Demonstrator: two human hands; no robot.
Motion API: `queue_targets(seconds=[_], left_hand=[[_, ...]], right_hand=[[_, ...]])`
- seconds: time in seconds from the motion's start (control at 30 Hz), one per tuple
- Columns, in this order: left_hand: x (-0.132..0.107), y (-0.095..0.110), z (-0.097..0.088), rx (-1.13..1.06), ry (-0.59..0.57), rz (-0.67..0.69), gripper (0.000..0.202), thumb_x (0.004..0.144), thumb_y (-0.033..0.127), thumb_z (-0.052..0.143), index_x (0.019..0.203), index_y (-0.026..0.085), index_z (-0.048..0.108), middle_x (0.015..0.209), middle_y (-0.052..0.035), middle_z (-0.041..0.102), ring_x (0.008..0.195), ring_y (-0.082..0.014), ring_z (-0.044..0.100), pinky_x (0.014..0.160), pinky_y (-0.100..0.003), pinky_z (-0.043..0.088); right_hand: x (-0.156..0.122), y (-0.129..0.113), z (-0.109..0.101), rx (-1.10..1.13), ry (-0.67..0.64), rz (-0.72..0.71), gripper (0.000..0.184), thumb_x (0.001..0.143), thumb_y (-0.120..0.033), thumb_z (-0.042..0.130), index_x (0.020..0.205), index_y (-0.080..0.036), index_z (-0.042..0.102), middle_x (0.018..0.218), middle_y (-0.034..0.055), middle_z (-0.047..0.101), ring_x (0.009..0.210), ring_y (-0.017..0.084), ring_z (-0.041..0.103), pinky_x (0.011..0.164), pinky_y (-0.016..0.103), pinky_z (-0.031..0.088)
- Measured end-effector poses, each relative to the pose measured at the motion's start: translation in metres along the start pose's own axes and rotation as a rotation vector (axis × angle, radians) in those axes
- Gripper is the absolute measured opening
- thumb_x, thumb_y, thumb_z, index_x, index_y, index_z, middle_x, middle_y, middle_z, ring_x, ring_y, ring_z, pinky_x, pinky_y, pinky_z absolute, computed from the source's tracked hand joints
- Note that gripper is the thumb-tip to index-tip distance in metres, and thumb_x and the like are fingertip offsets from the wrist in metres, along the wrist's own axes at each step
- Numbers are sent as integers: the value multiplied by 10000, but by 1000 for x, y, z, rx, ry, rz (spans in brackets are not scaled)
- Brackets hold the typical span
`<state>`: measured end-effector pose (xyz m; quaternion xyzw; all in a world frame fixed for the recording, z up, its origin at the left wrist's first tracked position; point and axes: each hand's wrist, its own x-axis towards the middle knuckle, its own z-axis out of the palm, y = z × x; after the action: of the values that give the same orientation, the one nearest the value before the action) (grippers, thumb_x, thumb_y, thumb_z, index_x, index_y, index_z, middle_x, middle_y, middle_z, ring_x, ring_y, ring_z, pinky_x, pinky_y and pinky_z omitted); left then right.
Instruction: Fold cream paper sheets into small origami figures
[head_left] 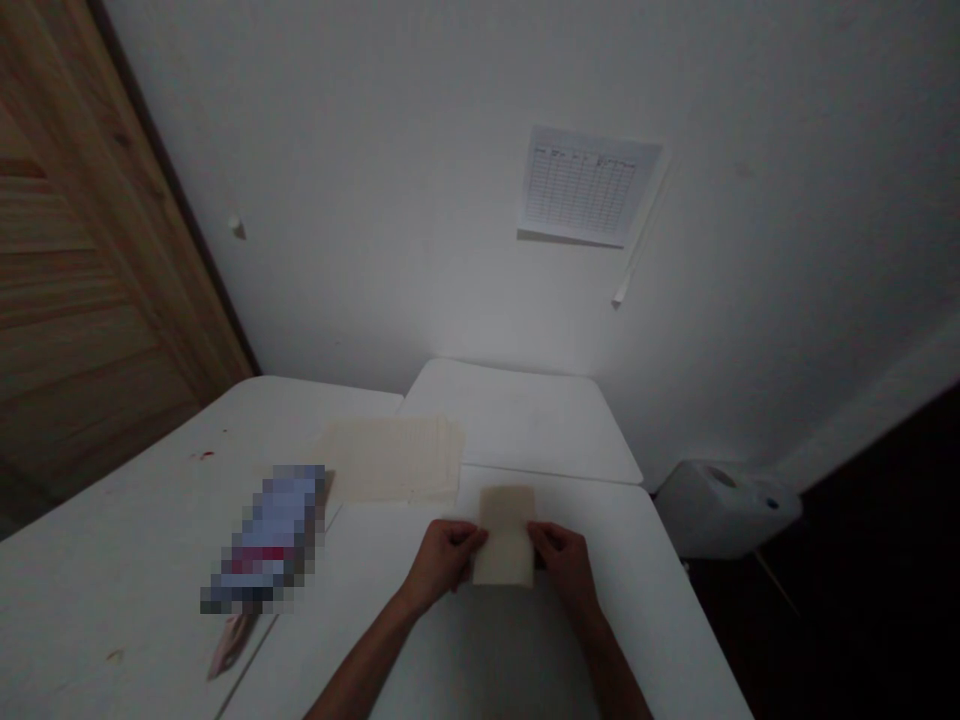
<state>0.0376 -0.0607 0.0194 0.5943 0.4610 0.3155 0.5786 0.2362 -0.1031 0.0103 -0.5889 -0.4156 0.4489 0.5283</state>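
My left hand (442, 563) and my right hand (564, 565) grip the two side edges of a small rectangular piece of beige paper (504, 535), held just above the white table (600, 540). The paper looks thick or folded, and my fingers hide parts of its edges. Beyond my hands, a stack of similar beige paper sheets (390, 458) lies across the join between tables. To the left of my left hand lies a blue and red package (266, 535), blurred too much to read.
A small pink item (229, 645) lies by the package. A second white table (517, 415) stands at the back against a white wall with a printed grid chart (589, 185). A wooden panel (90, 250) stands at the left, and a white plastic container (724, 508) sits beyond the right table edge.
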Motion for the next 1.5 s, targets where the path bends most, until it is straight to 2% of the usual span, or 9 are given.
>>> queue_targets(seconds=[0.1, 0.27, 0.47, 0.63, 0.87, 1.07, 1.27, 1.5], left_hand=[[0, 0, 0, -16, 13, 5, 559, 714, 680, 579, 662, 127, 635, 383, 47, 450, 311, -84, 362, 309, -201, 240], [1, 0, 0, -34, 17, 15, 551, 707, 674, 590, 657, 127, 634, 372, 52, 439, 301, -80, 342, 307, -202, 224], [1, 0, -2, -50, 29, 26, 547, 707, 680, 594, 619, 139, 603, 361, 54, 434, 295, -76, 346, 312, -194, 213], [1, -1, -1, -67, 22, 34, 532, 715, 668, 599, 626, 143, 605, 365, 52, 450, 289, -78, 349, 303, -194, 218], [2, -1, -3, -84, 31, 52, 515, 737, 644, 599, 625, 141, 604, 354, 46, 460, 276, -76, 339, 304, -194, 208], [3, -2, -4, -83, 29, 50, 517, 743, 643, 597, 646, 136, 619, 361, 42, 469, 280, -80, 360, 312, -189, 211], [6, -7, -7, -90, 54, 51, 510, 750, 633, 595, 668, 131, 633, 359, 46, 465, 281, -73, 336, 314, -189, 211], [5, -4, -6, -98, 63, 54, 494, 753, 620, 601, 657, 136, 623, 350, 47, 460, 280, -69, 324, 321, -189, 192]], right_hand=[[-1, 1, -2, -54, -24, -15, 506, 684, -612, 697, 781, -119, 755, 715, 99, 716, 629, 219, 649, 578, 305, 510], [-3, 0, -1, -103, 16, -42, 526, 696, -623, 683, 775, -108, 751, 717, 112, 714, 640, 225, 649, 586, 307, 511], [-5, -2, -1, -49, -96, -6, 570, 708, -657, 650, 818, -107, 749, 745, 103, 718, 656, 226, 656, 586, 295, 510], [-6, -3, -1, -166, -44, -46, 553, 726, -648, 636, 741, -105, 737, 704, 98, 704, 630, 210, 638, 586, 279, 487], [-8, -1, -2, -161, -103, -20, 588, 715, -689, 610, 725, -114, 734, 642, 65, 673, 566, 172, 587, 511, 241, 422], [-7, 7, -3, -198, -67, -63, 547, 740, -638, 629, 705, -102, 728, 630, 69, 667, 570, 172, 587, 509, 240, 413], [-10, 4, 0, -79, -135, 18, 572, 699, -676, 645, 724, -111, 726, 676, 78, 687, 602, 197, 632, 561, 281, 503], [-12, 2, 0, -116, -98, 40, 575, 688, -678, 658, 679, -105, 704, 669, 91, 688, 580, 207, 652, 575, 298, 526]])
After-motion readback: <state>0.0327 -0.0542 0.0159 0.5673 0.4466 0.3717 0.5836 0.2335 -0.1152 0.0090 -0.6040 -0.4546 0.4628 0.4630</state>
